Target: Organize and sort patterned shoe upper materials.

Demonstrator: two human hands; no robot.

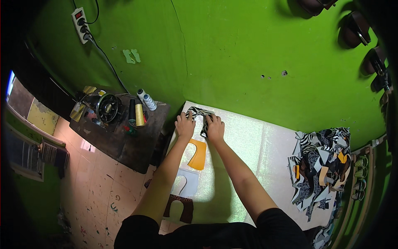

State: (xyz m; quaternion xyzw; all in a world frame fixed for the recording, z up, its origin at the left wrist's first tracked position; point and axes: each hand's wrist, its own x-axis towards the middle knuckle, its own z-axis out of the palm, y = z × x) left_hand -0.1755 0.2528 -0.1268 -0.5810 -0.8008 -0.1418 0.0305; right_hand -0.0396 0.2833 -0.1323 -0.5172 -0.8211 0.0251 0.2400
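A zebra-print U-shaped cut piece lies at the far left corner of the white shimmering table. My left hand closes on its left arm, fingers bent over the edge. On the opposite arm my right hand grips the same piece, hiding part of it. Just nearer to me lies an orange U-shaped stack. Following it toward my body are a pale grey-white piece with a curved cutout and a dark brown patterned U-shaped piece.
A large heap of mixed scraps covers the table's right end. Left of the table stands a dark sewing table with a sewing machine and thread cones. A green wall rises behind. Dark bags or caps hang upper right.
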